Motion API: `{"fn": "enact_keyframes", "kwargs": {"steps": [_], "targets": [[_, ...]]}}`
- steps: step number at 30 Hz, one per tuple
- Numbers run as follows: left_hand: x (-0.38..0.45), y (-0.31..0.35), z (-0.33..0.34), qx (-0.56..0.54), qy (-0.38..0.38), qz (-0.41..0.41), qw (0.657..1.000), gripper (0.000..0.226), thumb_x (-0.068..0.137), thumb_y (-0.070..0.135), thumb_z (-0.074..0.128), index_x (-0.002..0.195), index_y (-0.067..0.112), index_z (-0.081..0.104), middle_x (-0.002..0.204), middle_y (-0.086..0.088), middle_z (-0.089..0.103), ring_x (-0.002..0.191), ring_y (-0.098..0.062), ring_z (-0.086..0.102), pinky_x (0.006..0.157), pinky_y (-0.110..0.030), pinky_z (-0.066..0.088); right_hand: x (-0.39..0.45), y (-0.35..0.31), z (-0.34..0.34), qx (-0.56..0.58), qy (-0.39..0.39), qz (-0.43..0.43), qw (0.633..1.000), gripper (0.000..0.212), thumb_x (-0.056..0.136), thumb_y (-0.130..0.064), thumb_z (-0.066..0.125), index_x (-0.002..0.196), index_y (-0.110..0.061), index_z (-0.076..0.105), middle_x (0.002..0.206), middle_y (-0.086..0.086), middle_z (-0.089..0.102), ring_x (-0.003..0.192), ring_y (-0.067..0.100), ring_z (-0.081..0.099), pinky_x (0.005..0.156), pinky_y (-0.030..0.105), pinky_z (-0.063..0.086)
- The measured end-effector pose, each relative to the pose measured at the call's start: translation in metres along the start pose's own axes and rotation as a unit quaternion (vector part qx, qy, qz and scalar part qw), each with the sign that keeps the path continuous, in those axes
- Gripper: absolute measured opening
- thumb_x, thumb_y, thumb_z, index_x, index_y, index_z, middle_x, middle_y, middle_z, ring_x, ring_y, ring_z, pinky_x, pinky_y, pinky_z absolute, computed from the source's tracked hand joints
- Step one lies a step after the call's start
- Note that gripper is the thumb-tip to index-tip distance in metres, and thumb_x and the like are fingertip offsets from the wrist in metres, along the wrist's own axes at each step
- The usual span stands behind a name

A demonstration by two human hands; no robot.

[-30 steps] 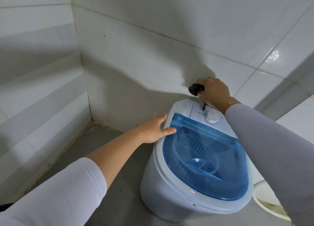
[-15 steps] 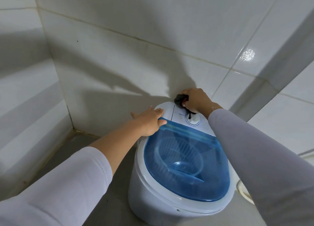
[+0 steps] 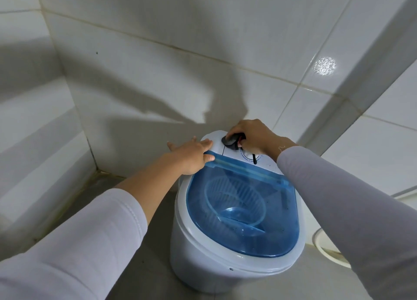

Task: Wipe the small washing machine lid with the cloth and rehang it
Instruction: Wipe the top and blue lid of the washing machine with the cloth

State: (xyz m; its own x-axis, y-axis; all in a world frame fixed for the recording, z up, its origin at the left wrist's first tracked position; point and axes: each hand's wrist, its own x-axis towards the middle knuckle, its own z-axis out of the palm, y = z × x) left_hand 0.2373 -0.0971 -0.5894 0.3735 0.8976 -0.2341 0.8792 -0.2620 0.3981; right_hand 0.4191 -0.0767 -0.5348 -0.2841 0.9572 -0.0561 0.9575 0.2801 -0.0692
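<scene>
The right hand point(image 3: 255, 137) grips a dark plug point(image 3: 230, 140) on the washer's rear panel, the flat, relaxed left hand point(image 3: 191, 156) rests on the blue lid point(image 3: 243, 211) extending toward the person.

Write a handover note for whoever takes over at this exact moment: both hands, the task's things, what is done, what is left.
Left hand: open, fingers flat on the back left corner of the translucent blue plastic lid, which is closed on the small white washing machine.
Right hand: grips a small dark, black object against the white control panel behind the lid; whether it is the cloth is unclear.
Done: cannot be told from this view.
Left: wipe the lid, then rehang the cloth; no hook in view.
</scene>
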Motion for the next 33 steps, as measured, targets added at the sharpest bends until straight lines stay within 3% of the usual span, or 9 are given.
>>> {"fn": "enact_keyframes", "kwargs": {"steps": [4, 7, 14, 17, 19, 21, 25, 31, 33], "targets": [[-0.003, 0.003, -0.001, 0.001, -0.002, -0.006, 1.000, 0.044, 0.101, 0.036, 0.030, 0.144, 0.027, 0.026, 0.158, -0.006, 0.022, 0.150, -0.020, 0.000, 0.109, -0.071, 0.002, -0.009, -0.004, -0.001, -0.023, -0.033, -0.065, 0.997, 0.050, 0.077, 0.007, 0.042, 0.110, -0.021, 0.068, 0.118, 0.006, 0.062, 0.109, 0.027, 0.055, 0.097, 0.036, 0.045], [-0.004, 0.003, -0.001, 0.006, -0.005, -0.008, 1.000, 0.044, 0.101, 0.035, 0.029, 0.145, 0.027, 0.025, 0.158, -0.006, 0.022, 0.150, -0.021, 0.000, 0.109, -0.071, 0.002, -0.013, -0.006, -0.004, -0.041, -0.068, -0.097, 0.992, 0.050, 0.076, 0.010, 0.042, 0.105, -0.020, 0.071, 0.115, 0.003, 0.063, 0.107, 0.023, 0.056, 0.091, 0.025, 0.043], [-0.002, 0.002, 0.000, 0.017, -0.004, -0.003, 1.000, 0.039, 0.101, 0.035, 0.030, 0.138, 0.026, 0.031, 0.156, -0.005, 0.027, 0.149, -0.022, 0.004, 0.107, -0.072, 0.001, -0.012, -0.008, -0.015, -0.068, -0.146, -0.118, 0.980, 0.021, 0.075, 0.002, 0.064, 0.085, -0.013, 0.074, 0.091, -0.004, 0.058, 0.089, 0.017, 0.057, 0.072, 0.017, 0.043], [0.002, 0.006, -0.003, 0.018, -0.002, -0.016, 1.000, 0.029, 0.101, 0.036, 0.030, 0.122, 0.022, 0.045, 0.151, -0.006, 0.036, 0.150, -0.020, 0.003, 0.106, -0.073, 0.000, -0.011, 0.003, -0.029, -0.008, -0.077, -0.052, 0.996, 0.041, 0.073, 0.014, 0.050, 0.091, -0.016, 0.072, 0.105, 0.000, 0.062, 0.098, 0.020, 0.056, 0.079, 0.023, 0.043], [0.005, 0.010, -0.006, 0.016, 0.014, -0.023, 1.000, 0.036, 0.101, 0.038, 0.030, 0.128, 0.021, 0.047, 0.153, -0.004, 0.035, 0.150, -0.017, 0.001, 0.107, -0.072, -0.001, -0.013, 0.019, -0.039, 0.046, 0.025, -0.010, 0.999, 0.050, 0.071, 0.017, 0.042, 0.096, -0.016, 0.070, 0.113, 0.002, 0.062, 0.105, 0.022, 0.055, 0.082, 0.021, 0.039], [0.010, 0.017, -0.006, 0.016, 0.031, -0.031, 0.999, 0.045, 0.100, 0.040, 0.030, 0.141, 0.023, 0.036, 0.157, -0.005, 0.025, 0.149, -0.017, 0.000, 0.108, -0.072, -0.001, -0.014, 0.033, -0.043, 0.051, 0.069, 0.012, 0.996, 0.051, 0.073, 0.016, 0.040, 0.099, -0.016, 0.069, 0.116, 0.005, 0.061, 0.107, 0.024, 0.055, 0.087, 0.024, 0.041], [0.024, 0.035, -0.002, 0.031, 0.033, -0.031, 0.998, 0.056, 0.100, 0.040, 0.031, 0.151, 0.024, 0.014, 0.161, 0.003, 0.011, 0.149, -0.018, -0.003, 0.107, -0.074, 0.003, -0.014, 0.036, -0.040, 0.068, 0.057, 0.024, 0.996, 0.045, 0.076, 0.011, 0.043, 0.102, -0.016, 0.070, 0.114, 0.006, 0.061, 0.106, 0.025, 0.056, 0.095, 0.033, 0.046], [0.036, 0.052, 0.004, 0.072, 0.053, -0.037, 0.995, 0.056, 0.100, 0.036, 0.032, 0.151, 0.022, 0.014, 0.160, 0.010, 0.011, 0.149, -0.018, -0.002, 0.103, -0.077, 0.005, -0.003, 0.031, -0.015, 0.055, 0.010, -0.009, 0.998, 0.034, 0.078, 0.003, 0.053, 0.089, -0.021, 0.074, 0.084, -0.011, 0.057, 0.087, 0.018, 0.057, 0.081, 0.028, 0.049], [0.037, 0.051, 0.004, 0.088, 0.058, -0.037, 0.994, 0.056, 0.100, 0.037, 0.033, 0.151, 0.023, 0.016, 0.159, 0.011, 0.014, 0.149, -0.018, 0.001, 0.103, -0.078, 0.007, -0.002, 0.036, -0.008, 0.056, 0.014, -0.006, 0.998, 0.036, 0.079, 0.004, 0.051, 0.091, -0.021, 0.073, 0.089, -0.007, 0.058, 0.088, 0.019, 0.058, 0.081, 0.031, 0.050]]}}
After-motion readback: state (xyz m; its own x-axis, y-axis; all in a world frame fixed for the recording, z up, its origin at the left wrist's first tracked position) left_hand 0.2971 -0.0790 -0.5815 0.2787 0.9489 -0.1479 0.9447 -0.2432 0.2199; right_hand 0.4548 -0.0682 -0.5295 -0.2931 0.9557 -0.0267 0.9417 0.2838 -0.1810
